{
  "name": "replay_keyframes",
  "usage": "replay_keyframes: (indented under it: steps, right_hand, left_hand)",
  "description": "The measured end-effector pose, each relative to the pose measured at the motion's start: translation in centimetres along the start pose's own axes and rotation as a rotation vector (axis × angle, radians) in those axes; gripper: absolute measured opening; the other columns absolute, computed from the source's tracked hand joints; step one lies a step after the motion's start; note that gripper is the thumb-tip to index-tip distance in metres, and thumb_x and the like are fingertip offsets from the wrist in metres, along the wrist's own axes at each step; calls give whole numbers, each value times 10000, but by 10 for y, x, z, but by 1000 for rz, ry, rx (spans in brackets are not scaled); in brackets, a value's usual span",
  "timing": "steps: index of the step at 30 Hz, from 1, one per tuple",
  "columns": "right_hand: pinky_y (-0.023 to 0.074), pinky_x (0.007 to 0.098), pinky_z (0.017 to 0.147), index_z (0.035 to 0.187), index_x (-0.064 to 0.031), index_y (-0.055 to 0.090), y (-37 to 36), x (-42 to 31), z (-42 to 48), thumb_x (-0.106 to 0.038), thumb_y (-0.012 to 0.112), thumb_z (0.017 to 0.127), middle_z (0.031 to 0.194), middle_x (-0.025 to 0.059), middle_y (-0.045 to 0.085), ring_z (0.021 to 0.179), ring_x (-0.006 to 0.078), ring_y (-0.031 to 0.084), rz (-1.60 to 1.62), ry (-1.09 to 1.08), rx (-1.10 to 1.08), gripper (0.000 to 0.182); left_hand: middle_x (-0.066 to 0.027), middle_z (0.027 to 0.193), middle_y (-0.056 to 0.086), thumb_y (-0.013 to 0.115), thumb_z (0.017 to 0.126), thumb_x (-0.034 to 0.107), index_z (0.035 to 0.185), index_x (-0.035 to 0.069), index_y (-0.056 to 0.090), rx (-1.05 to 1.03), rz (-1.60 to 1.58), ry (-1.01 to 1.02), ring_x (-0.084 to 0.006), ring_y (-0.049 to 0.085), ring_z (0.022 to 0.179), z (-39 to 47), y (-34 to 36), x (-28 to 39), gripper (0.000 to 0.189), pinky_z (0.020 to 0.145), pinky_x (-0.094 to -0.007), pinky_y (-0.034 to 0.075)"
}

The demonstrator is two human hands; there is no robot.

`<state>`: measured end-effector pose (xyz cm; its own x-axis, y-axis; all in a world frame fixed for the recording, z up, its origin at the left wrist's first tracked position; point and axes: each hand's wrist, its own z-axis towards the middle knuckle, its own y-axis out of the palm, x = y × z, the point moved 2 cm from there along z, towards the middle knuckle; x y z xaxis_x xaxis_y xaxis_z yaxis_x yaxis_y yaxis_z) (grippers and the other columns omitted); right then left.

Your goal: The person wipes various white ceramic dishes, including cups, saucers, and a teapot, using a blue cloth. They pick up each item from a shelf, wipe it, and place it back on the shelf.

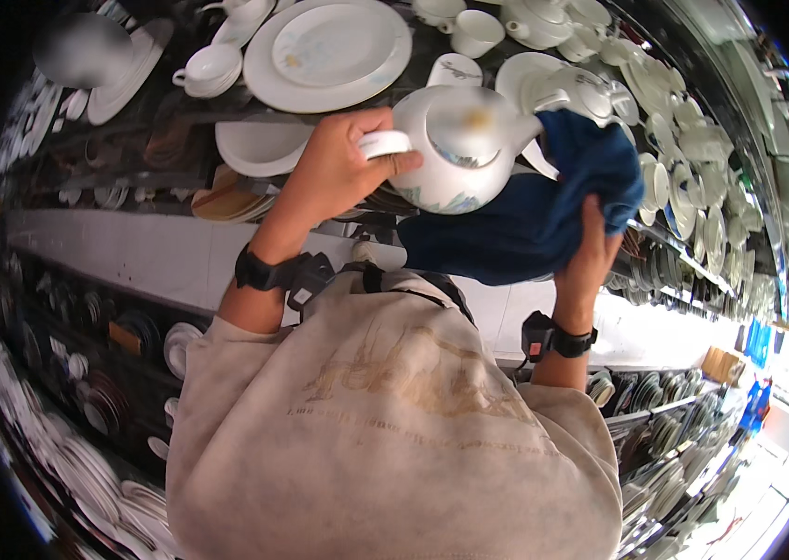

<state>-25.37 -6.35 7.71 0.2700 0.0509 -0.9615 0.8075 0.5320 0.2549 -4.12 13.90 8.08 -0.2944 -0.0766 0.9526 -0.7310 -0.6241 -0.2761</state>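
My left hand [345, 164] grips the handle of a white porcelain teapot [447, 182], which is painted with green and blue hills low on its side. The pot's spout points right, into a dark blue cloth [527, 224]. My right hand [590, 241] holds that cloth, bunched around the spout's tip, while its loose part hangs below the pot. Part of the teapot's top is blurred. Directly behind the teapot stands a small white piece with a dark drawing [455, 71].
A large oval plate [261, 77] with a smaller one on it lies on the dark shelf, beside stacked cups [211, 66]. A white bowl [261, 147] sits lower left. Teapots, cups and plates crowd the right shelves. More shelves of dishes stand behind me, across a tiled floor [121, 252].
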Motion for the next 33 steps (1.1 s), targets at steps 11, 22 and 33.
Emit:
replay_keyframes:
  steps: [11, 22, 33]
  right_hand:
    - [501, 380, 949, 1327, 15, 472, -116, -65, -9, -171, 602, 934, 1236, 157, 586, 1090, 254, 600, 29, -155, 386, 454]
    - [525, 333, 880, 1240, 72, 549, -162, -43, -5, -64, 666, 872, 1145, 169, 639, 988, 237, 647, -175, 71, 217, 409]
    - [452, 264, 894, 1195, 18, 574, -132, -34, 34, -86, 676, 816, 1058, 66, 633, 952, 145, 587, -263, 183, 6, 406]
  left_hand:
    - [34, 609, 414, 812, 794, 235, 706, 32, 504, -301, -156, 33, -60, 349, 615, 42, 56, -2, 379, 532, -257, 320]
    - [57, 660, 448, 797, 800, 172, 713, 23, 512, -107, -149, -19, -35, 378, 649, 44, 47, 15, 333, 561, -230, 314]
    - [62, 680, 474, 760, 836, 135, 694, 64, 490, 397, -174, -89, -10, 377, 634, 16, -24, -25, 313, 553, -184, 296]
